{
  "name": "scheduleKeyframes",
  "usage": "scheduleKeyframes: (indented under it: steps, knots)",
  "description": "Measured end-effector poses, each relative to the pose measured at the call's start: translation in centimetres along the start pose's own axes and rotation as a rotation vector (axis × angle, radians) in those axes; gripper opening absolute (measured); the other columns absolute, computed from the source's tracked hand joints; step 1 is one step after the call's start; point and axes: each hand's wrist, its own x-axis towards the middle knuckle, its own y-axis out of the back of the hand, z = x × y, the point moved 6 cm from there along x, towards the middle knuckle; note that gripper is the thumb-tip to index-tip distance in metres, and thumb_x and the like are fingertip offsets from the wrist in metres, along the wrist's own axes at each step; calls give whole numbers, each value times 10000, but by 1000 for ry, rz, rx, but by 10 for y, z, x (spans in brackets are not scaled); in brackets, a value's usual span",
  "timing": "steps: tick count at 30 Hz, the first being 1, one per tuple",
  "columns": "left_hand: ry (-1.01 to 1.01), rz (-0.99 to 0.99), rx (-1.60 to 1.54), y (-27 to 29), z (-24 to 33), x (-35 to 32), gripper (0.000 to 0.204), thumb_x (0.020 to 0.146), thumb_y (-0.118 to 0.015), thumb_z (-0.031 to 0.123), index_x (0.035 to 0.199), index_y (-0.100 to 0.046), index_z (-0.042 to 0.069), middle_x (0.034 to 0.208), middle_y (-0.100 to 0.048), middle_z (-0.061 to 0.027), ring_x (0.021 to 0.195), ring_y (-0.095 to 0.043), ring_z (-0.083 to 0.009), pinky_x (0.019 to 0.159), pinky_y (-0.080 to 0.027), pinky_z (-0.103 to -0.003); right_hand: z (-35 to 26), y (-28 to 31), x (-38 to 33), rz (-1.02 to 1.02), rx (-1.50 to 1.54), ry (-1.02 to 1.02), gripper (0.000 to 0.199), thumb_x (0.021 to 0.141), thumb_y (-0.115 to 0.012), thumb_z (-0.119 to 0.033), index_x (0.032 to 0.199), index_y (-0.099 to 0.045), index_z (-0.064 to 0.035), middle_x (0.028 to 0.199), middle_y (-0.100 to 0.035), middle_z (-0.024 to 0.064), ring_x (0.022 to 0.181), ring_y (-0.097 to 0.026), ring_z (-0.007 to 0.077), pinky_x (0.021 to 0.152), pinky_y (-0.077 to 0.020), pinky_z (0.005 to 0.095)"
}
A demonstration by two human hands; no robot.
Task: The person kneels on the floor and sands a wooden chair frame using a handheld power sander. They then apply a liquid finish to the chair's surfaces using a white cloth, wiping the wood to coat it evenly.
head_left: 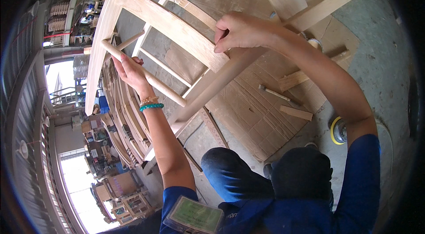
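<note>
A pale, unpainted wooden chair frame (170,26) lies tilted in front of me, with a broad flat rail and round rungs. My left hand (129,73) is closed around a round wooden rung (164,87) on the frame's near left side. Over the lower right end of the flat rail (177,30), my right hand (241,31) is closed, its fingertips pressed together at the wood. Anything small between those fingertips is hidden. A teal bracelet (151,106) circles my left wrist.
Flattened cardboard (248,114) covers the concrete floor, with a brush-like tool (274,92) and wood offcuts (295,112) on it. A sander with a yellow-edged pad (338,130) sits by my right elbow. Curved wooden parts (124,119) are stacked at the left.
</note>
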Motion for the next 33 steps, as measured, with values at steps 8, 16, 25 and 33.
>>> scheduleKeyframes:
  steps: [8,16,25,33]
  knots:
    - [-34,-7,-43,5,-4,3,445,981,-528,241,1359,-435,24,792,-505,-17,608,-532,-97,540,-478,-269,-3,2,17,122,-17,111,278,755,-789,-257,831,-654,-26,774,-667,71,698,-610,140,613,-469,290]
    - [3,7,-66,4,-6,0,506,983,-537,252,1417,-391,37,810,-520,-21,609,-525,-98,548,-480,-280,-38,19,62,207,222,146,250,784,-771,-244,851,-664,-28,710,-652,38,641,-594,94,596,-481,230]
    - [10,-17,-94,7,-9,5,454,995,-513,221,1389,-411,19,796,-520,-27,603,-527,-105,541,-470,-276,-27,12,62,130,205,132,217,788,-774,-238,816,-663,-53,693,-621,12,599,-537,92,552,-423,238]
    - [-1,-1,45,9,-17,14,375,993,-517,219,1305,-478,15,730,-525,-22,607,-539,-110,537,-460,-263,-28,2,21,-42,-328,148,259,776,-769,-231,713,-583,-62,643,-573,12,629,-528,120,587,-412,332]
